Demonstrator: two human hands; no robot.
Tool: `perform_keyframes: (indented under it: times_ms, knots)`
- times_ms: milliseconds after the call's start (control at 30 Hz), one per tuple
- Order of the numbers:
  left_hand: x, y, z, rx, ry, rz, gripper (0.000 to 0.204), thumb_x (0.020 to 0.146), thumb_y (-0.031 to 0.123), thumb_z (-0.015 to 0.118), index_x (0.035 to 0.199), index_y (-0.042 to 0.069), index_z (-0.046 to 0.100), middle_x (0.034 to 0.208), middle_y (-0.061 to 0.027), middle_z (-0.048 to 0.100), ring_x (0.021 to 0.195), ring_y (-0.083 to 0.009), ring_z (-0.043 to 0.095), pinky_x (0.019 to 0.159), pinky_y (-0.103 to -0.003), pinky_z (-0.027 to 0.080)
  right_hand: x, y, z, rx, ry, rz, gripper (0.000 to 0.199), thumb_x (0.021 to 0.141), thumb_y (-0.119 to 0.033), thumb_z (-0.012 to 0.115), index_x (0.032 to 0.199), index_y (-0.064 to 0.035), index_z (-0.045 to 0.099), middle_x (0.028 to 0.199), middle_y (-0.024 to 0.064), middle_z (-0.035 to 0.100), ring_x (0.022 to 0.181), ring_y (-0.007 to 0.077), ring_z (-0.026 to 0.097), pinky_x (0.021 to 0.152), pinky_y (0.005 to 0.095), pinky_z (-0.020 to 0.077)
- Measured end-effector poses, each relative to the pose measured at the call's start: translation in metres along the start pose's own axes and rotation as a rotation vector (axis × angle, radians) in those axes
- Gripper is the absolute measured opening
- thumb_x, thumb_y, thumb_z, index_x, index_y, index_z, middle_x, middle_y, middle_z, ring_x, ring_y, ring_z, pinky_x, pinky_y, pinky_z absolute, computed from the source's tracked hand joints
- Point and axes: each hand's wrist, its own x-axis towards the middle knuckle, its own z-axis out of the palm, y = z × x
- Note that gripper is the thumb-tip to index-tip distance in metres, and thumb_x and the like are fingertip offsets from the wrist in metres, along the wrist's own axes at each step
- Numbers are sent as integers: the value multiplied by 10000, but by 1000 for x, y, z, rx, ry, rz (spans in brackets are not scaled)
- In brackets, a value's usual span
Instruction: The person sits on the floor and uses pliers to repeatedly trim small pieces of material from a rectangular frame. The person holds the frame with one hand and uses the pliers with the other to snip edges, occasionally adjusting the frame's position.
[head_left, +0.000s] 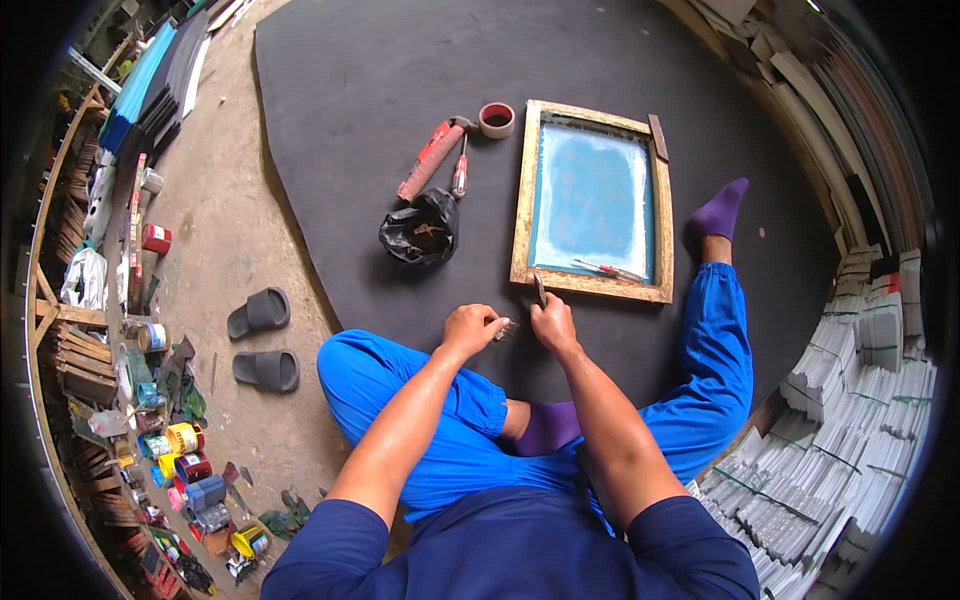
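My left hand (pixel 472 328) is closed, fingertips pinching a small, crumpled greyish bit (pixel 507 329) that is too small to name. To its right, my right hand (pixel 553 325) is wrapped around a slim dark tool (pixel 540 288), its tip pointing away from me toward the near edge of a wooden frame. That screen printing frame (pixel 521 200) lies flat on the black sheet, with blue mesh stretched inside a pale border. On the mesh by its near side rests a thin red-and-white tool (pixel 608 270). Left of the frame sits an opened black plastic bag (pixel 420 230).
Beyond the bag lie a red-handled tool (pixel 430 162), a screwdriver (pixel 460 176) and a roll of tape (pixel 496 121). Grey slippers (pixel 262 312) are on the floor at left, near several paint cans (pixel 185 437). Bundled white stacks (pixel 800 480) line the right. My legs flank the work.
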Motion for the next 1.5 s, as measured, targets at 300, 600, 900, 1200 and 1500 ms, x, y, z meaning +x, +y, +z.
perform_keyframes:
  times_ms: [300,600,900,1200,1500]
  knots:
    - [-2,1,4,125,197,404,201,826,168,729,1025,147,750,971,-24,708,882,-254,701,778,-387,569,-41,11,-6,-141,-342,-221,326,836,-211,602,1080,-10,682,978,298,682,978,462,653,886,515,510]
    - [-2,-13,9,236,139,286,144,844,297,745,898,174,794,862,-36,731,824,-260,713,743,-395,572,-24,14,-20,294,-679,112,274,923,-220,645,1074,6,620,882,120,697,765,217,715,587,384,524]
    - [-5,4,-6,344,-89,101,326,809,484,762,907,176,795,951,-42,740,906,-260,717,780,-406,572,15,-12,-46,398,-476,253,264,933,-217,613,998,37,587,788,148,642,649,263,688,496,411,491]
    - [-4,7,-7,268,-80,135,343,811,474,760,895,141,775,943,-57,729,897,-273,714,763,-423,573,33,-20,-44,324,-508,353,333,943,-223,602,1108,63,556,830,197,678,659,300,706,509,450,534]
    - [-1,7,-1,226,-59,128,319,799,464,778,872,153,790,897,-62,732,875,-275,715,761,-416,568,27,-5,-17,207,-300,182,263,894,-158,565,847,98,601,603,169,614,496,264,642,416,421,471]
